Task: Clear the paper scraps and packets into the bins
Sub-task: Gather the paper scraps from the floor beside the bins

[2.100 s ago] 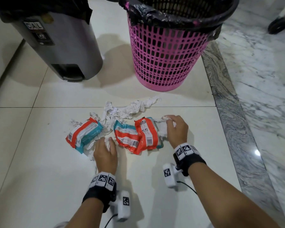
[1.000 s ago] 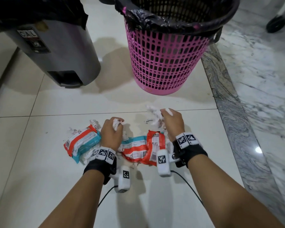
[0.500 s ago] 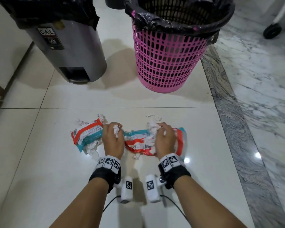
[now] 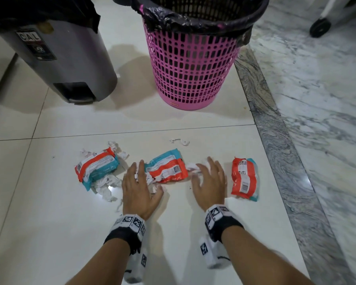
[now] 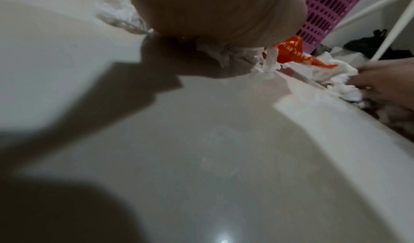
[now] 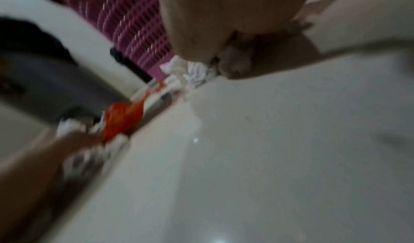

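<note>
Three orange-and-teal packets lie on the white floor tiles: a left packet (image 4: 96, 167), a middle packet (image 4: 167, 169) and a right packet (image 4: 244, 178). White paper scraps (image 4: 106, 185) lie around the left packet, and small scraps (image 4: 181, 141) lie farther out. My left hand (image 4: 139, 182) lies flat, fingers spread, on scraps (image 4: 150, 179) at the middle packet's left end. My right hand (image 4: 209, 177) lies flat with straight fingers on crumpled paper (image 4: 192, 167) at that packet's right end. The wrist views are blurred; the right one shows white paper (image 6: 190, 73) under the palm.
A pink mesh basket (image 4: 191, 64) with a black liner stands beyond the packets. To its left stands a grey pedal bin (image 4: 64, 58) with a black liner. A marble strip (image 4: 275, 140) runs along the right. A black wheel (image 4: 319, 27) sits at the far right.
Both hands have gone from gripping balled paper to lying flat with spread fingers. The right packet now lies apart to the right of my right hand.
</note>
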